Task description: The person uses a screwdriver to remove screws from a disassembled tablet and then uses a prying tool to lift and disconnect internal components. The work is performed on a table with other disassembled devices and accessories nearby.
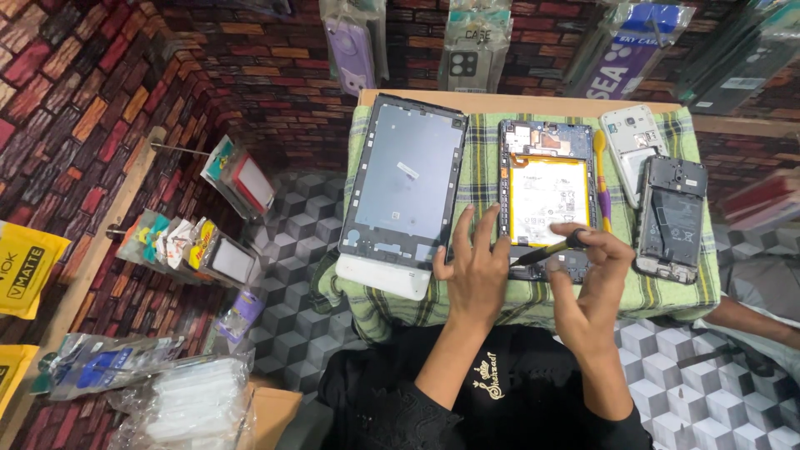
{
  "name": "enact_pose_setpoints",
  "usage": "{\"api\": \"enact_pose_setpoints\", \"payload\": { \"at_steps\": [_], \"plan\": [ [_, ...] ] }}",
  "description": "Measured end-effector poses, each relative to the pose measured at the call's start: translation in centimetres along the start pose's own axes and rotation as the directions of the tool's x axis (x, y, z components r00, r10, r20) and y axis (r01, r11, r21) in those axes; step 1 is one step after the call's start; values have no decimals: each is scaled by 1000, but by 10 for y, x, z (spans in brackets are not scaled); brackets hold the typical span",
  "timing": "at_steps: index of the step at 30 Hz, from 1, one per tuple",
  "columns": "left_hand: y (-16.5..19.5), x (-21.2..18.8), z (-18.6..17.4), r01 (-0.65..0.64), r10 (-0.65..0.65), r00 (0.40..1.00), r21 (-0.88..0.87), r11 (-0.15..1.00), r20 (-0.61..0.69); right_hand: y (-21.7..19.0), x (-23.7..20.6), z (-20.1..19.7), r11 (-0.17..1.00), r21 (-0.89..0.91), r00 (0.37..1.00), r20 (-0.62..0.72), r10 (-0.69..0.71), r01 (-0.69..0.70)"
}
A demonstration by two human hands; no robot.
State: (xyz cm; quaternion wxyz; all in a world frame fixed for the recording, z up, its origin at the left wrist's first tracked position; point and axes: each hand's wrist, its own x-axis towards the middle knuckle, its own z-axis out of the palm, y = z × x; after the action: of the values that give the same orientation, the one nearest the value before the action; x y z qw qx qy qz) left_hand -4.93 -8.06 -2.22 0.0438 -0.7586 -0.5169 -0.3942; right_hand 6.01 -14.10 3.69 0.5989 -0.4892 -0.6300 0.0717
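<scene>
Black screwdriver (546,250) in right hand (593,287); opened phone (547,200) just beyond.

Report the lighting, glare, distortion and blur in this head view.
Head view: even, soft light, faint shadows under the left hand and right hand; a mild sheen on the tablet frame; wide-lens bending curves the brick wall at the edges; the centre is sharp, the hanging cases and right edge smeared.
</scene>
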Motion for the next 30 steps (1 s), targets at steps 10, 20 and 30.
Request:
{"api": "enact_pose_setpoints", "payload": {
  "at_steps": [10,20,30],
  "plan": [
    [-1,3,-5,28,-26,999,-98,995,23,0,1,4,997,-65,999,32,-36,38],
    [-3,1,-6,37,-35,999,-97,995,15,2,-2,4,992,-118,999,12,-42,43],
    [-5,-2,-3,58,-58,998,-89,994,9,4,-2,8,996,-53,997,38,-65,67]
  ]
}}
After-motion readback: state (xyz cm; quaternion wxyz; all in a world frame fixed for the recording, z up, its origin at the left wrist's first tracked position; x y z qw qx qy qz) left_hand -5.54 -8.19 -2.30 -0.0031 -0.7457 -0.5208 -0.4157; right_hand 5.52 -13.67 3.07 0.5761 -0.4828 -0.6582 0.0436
